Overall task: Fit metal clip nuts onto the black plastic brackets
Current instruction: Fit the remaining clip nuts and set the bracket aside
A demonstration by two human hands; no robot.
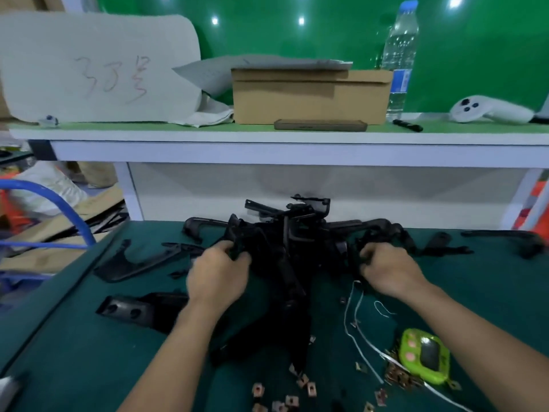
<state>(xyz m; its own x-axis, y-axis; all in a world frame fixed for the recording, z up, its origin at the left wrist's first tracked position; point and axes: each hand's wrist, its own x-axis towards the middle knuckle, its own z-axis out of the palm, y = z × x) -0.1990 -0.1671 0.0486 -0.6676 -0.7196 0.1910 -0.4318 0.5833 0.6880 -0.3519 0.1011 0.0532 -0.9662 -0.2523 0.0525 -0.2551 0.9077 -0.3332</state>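
A tangled pile of black plastic brackets [285,239] lies in the middle of the green table. My left hand [218,275] grips a bracket at the pile's left side. My right hand [386,269] grips another bracket at the pile's right side. Several small copper-coloured metal clip nuts [309,386] lie scattered on the table near the front edge, with a denser heap of clip nuts [398,374] beside a green device. Loose brackets [139,307] lie to the left of my left arm. The image is blurred, so finger detail is unclear.
A green handheld device [424,355] and a white cord [356,316] lie at the front right. The white shelf [267,138] above carries a cardboard box [309,96], a water bottle [399,58], a white controller [490,110] and a board with writing [98,69]. A blue tube [68,212] stands left.
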